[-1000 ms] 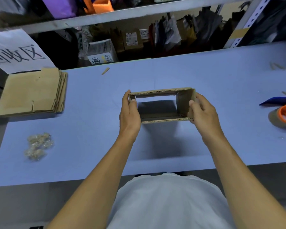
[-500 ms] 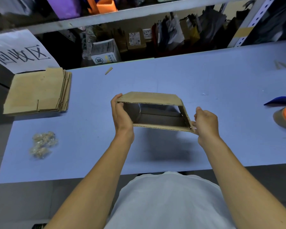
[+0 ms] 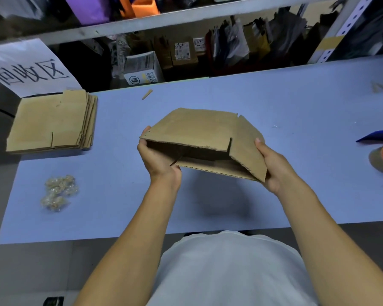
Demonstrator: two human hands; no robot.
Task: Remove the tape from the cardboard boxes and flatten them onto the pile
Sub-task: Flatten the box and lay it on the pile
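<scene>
the person holds a half-collapsed cardboard box point(image 3: 205, 138) in the air above the blue table point(image 3: 274, 102), its open side toward them. the left hand point(image 3: 158, 160) grips the left end, fingers curled round the edge; the right hand point(image 3: 274, 166) grips the right flap from below. the pile of flattened boxes point(image 3: 51, 122) lies far left, with what looks like crumpled tape point(image 3: 58, 193) nearer.

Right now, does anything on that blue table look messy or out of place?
A few things: crumpled tape wads lie loose near the table's left edge, and a cardboard sliver sits at its far edge. The flattened pile looks tidy.
</scene>
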